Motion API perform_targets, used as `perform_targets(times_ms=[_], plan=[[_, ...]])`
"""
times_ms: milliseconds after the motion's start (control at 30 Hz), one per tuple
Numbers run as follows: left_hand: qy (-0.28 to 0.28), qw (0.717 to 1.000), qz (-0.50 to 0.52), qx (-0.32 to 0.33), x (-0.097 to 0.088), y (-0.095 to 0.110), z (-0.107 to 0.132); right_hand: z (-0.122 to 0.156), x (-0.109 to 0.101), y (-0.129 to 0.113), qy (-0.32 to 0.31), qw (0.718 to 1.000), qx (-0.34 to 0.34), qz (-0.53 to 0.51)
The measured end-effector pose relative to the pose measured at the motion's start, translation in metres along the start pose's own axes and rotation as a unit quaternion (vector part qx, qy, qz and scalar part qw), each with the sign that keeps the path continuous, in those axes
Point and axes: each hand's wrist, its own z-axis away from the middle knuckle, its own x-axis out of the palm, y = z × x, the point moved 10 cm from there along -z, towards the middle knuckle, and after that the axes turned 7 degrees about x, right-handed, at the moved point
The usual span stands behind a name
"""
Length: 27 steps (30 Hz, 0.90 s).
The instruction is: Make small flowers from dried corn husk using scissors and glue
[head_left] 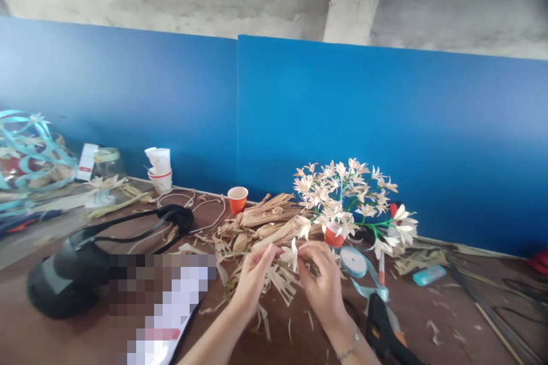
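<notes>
A small white flower (pixel 290 255), made of pale petals that look like corn husk, is held up between my two hands. My left hand (pixel 253 276) is closed, its thumb and fingertips pinching at the flower's left side. On the other side my right hand (pixel 322 276) has its fingers pinched together at the petals' right edge. Just behind, a bunch of white husk flowers (pixel 340 191) on green stems stands in a red paper cup (pixel 333 235). Dry husks (pixel 268 219) lie heaped on the brown table, with torn strips beneath my hands.
Right of my hands are a blue ribbon roll (pixel 353 262) and a black glue gun (pixel 383 328). Left are a black strapped object (pixel 71 265) and a partly pixelated phone-like object (pixel 171 311). An orange cup (pixel 237 201) stands at the back, before a blue partition (pixel 308 108).
</notes>
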Motion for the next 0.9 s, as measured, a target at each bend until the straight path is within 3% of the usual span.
perform_targets(times_ms=[100,200,333,433,567,767,900], plan=[[-0.024,0.997,0.052,-0.057,0.012,-0.008,0.004,0.000,0.003,0.006,0.001,1.000,0.004,-0.016],[-0.023,0.996,0.058,-0.067,0.014,-0.009,0.004,0.000,0.006,0.011,-0.003,1.000,0.007,-0.021],[0.002,0.999,-0.050,-0.003,0.002,-0.001,0.000,0.000,0.011,0.016,-0.027,0.998,0.034,-0.039],[0.024,0.988,-0.138,0.066,-0.007,0.012,-0.002,0.001,0.017,0.022,-0.066,0.991,0.091,-0.070],[0.007,0.984,-0.158,0.088,-0.004,0.016,-0.002,0.003,0.023,0.031,-0.089,0.973,0.183,-0.106],[-0.018,0.999,-0.037,-0.032,0.006,-0.005,-0.002,0.006,0.033,0.050,-0.107,0.932,0.272,-0.213],[-0.017,0.993,0.063,-0.094,0.011,-0.015,0.002,0.008,0.037,0.058,-0.107,0.902,0.316,-0.275]])
